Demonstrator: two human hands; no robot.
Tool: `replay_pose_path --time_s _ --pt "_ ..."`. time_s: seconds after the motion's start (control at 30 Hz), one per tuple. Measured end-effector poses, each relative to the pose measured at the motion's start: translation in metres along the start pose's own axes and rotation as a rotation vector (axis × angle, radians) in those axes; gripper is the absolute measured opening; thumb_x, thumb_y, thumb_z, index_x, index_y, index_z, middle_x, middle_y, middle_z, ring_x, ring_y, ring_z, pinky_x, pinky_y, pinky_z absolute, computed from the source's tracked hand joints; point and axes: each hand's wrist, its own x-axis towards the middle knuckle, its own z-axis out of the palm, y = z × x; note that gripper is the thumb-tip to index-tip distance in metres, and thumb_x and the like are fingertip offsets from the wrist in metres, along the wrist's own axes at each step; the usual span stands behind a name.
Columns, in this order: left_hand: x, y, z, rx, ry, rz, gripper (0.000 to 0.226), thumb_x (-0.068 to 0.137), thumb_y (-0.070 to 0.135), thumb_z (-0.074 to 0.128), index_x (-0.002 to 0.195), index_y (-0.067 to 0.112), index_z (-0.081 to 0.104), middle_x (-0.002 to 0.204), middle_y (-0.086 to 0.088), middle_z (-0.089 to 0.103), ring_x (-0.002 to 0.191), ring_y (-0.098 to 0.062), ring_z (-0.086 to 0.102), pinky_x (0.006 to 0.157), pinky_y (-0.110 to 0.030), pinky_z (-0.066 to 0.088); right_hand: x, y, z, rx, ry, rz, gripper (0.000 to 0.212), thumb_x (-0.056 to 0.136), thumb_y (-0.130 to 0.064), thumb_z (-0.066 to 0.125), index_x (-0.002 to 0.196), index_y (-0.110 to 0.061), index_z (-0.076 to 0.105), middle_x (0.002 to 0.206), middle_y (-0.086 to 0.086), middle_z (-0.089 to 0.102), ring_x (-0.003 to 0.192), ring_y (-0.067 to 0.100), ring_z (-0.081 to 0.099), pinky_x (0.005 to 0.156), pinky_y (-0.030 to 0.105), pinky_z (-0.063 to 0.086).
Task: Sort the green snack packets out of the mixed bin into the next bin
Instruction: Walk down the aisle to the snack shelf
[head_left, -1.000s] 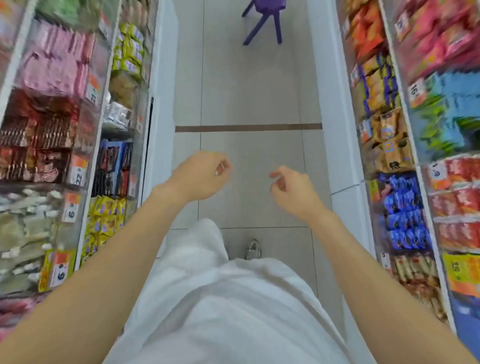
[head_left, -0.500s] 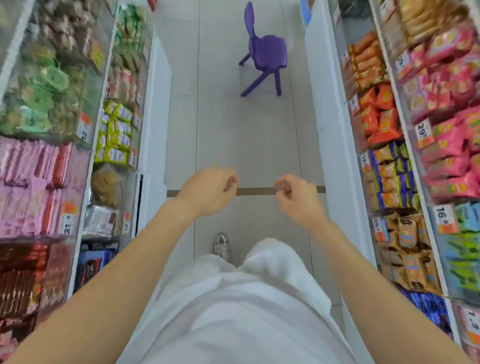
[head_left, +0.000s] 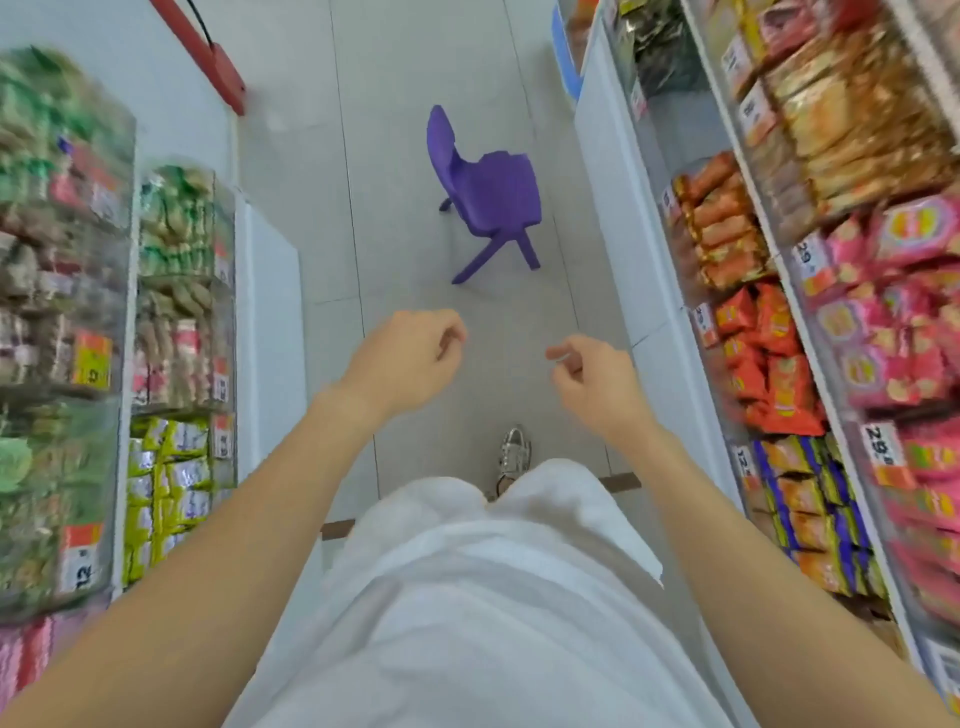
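Note:
I stand in a narrow shop aisle. My left hand (head_left: 410, 364) and my right hand (head_left: 592, 384) hang in front of me over the floor, fingers loosely curled, holding nothing. Green snack packets (head_left: 176, 223) fill a clear bin on the left shelf, apart from both hands. More green packets (head_left: 47, 130) show blurred in the nearer left rack. Below them lies a bin of yellow-green packets (head_left: 166, 483). I cannot tell which bin is the mixed one.
A small purple chair (head_left: 488, 202) stands in the aisle ahead. The right shelves (head_left: 810, 322) carry orange, pink and blue packets with price tags. A red bar (head_left: 208, 57) leans at the far-left wall. My shoe (head_left: 514, 452) shows on the tiled floor.
The view has travelled forward along the aisle and the purple chair is nearer. The green packets on the left came into view. Both hands stay in front of me, holding nothing.

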Motion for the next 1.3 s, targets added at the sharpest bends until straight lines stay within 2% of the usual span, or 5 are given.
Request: replay_pose_path --time_s 0.1,0.63,1.0,1.17,1.3 --pt "0.071 -0.012 -0.036 -0.026 0.013 -0.041 0.016 0.096 0.029 0.052 0.102 0.03 0.067 0.087 0.012 0.069 0.076 -0.017 0.061 0.076 -0.042 0.057 0.087 -0.034 -0.023 -0.049 -0.073 -0.017 0.024 0.096 -0.018 0.056 0.114 -0.019 0.071 0.088 -0.003 0.074 0.074 0.01 0.065 0.069 0.026 0.055" --pt "0.49 -0.081 -0.19 0.046 -0.152 0.178 0.021 0.096 0.022 0.051 0.107 0.022 0.07 0.106 0.003 0.067 0.088 -0.02 0.062 0.083 -0.041 0.055 0.453 -0.161 -0.08 -0.034 0.048 0.065 0.026 0.095 -0.018 0.054 0.117 -0.021 0.069 0.082 -0.005 0.071 0.072 0.013 0.066 0.066 0.032 0.055" --pt "0.709 0.052 -0.189 0.282 -0.381 0.43 0.022 0.096 0.022 0.05 0.102 0.016 0.07 0.095 -0.003 0.07 0.091 -0.028 0.063 0.079 -0.043 0.055 0.583 -0.092 -0.157 0.037 0.13 0.3 0.034 0.094 -0.019 0.051 0.123 -0.014 0.066 0.082 0.001 0.067 0.079 0.028 0.065 0.064 0.032 0.049" --pt "0.772 0.111 -0.171 0.388 -0.563 0.481 0.021 0.098 0.024 0.049 0.104 0.017 0.067 0.102 -0.003 0.07 0.095 -0.029 0.063 0.084 -0.043 0.054 0.615 -0.057 -0.201 -0.004 0.074 0.359 0.032 0.096 -0.016 0.051 0.124 -0.009 0.064 0.112 0.015 0.071 0.1 0.038 0.066 0.081 0.044 0.058" --pt "0.81 0.129 -0.168 0.448 -0.594 0.536 0.021 0.098 0.027 0.048 0.104 0.02 0.067 0.097 0.001 0.069 0.091 -0.026 0.064 0.081 -0.043 0.055 0.63 -0.033 -0.217 0.035 0.074 0.407 0.03 0.097 -0.019 0.05 0.122 -0.008 0.064 0.115 0.014 0.071 0.103 0.036 0.066 0.086 0.046 0.059"
